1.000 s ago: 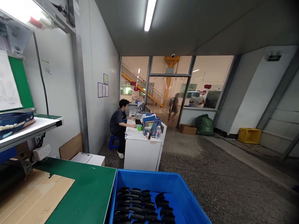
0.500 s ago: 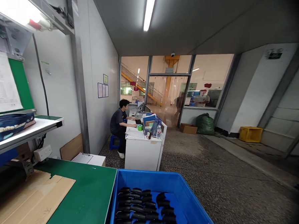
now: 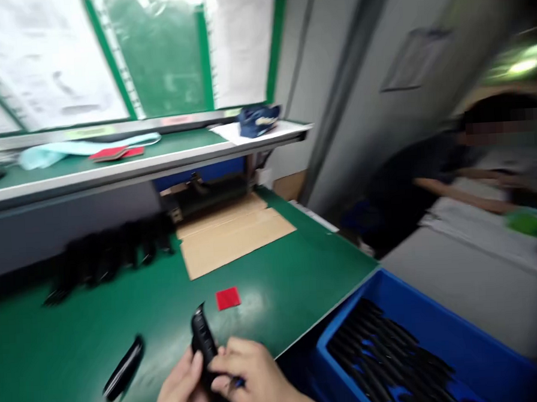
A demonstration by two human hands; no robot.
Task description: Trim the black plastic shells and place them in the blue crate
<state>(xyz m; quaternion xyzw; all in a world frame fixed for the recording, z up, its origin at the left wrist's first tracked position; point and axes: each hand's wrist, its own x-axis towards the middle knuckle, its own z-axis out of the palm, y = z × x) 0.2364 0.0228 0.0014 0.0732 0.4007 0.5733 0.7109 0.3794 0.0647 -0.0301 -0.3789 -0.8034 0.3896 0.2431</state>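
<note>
My left hand (image 3: 183,390) is closed round a long black curved piece (image 3: 202,335), which looks like a plastic handle shell with a pointed tip and stands tilted upward. At its lower part, my right hand (image 3: 255,372) is pinched against it. A small dark blue bit (image 3: 237,381) shows between the right fingers; what it belongs to is hidden. On the green table (image 3: 166,314) to the left lies a similar glossy black piece (image 3: 123,369). Just beyond my hands is a small red pad (image 3: 228,298).
A blue bin (image 3: 436,318) with many black pieces stands at the right. Black pieces (image 3: 113,251) line the table's back left beside flat cardboard (image 3: 235,245). Above runs a shelf (image 3: 189,151) with red pads and a blue pouch (image 3: 258,121). A person (image 3: 410,163) sits at the right.
The view has swung left and down from the room to the green table. Both hands, with the black piece, now show; earlier neither was in sight.
</note>
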